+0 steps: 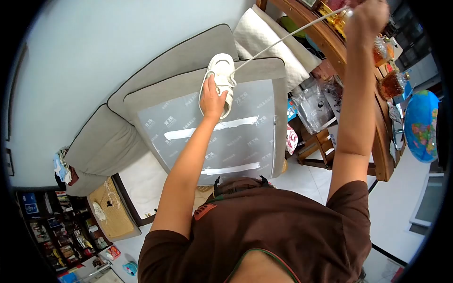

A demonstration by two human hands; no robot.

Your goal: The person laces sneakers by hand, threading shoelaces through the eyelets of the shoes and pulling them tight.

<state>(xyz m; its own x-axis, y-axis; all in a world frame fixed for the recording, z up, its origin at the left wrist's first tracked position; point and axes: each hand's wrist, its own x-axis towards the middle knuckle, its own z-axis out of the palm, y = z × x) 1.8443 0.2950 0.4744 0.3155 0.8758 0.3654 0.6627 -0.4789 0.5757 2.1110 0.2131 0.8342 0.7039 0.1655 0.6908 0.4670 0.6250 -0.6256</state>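
A white lace-up shoe (221,61) lies on the grey plastic sheet (188,151) that covers the seat cushion, its toe pointing away from me. My left hand (213,98) grips the shoe across its upper, with the fingers over the laced part and the thumb on the opposite side. From the eyelets a white shoelace (302,29) runs taut up to the right. Its far end is pinched in my right hand (370,19), raised high and slightly blurred; the fingertips are partly hidden.
The grey sofa (179,61) curves behind the sheet, with white cushions (259,42) at its end. To the right, a wooden table (330,42) carries amber bottles (392,85) and a globe (421,125) stands nearby. Another white shoe (99,211) rests on a woven seat at lower left.
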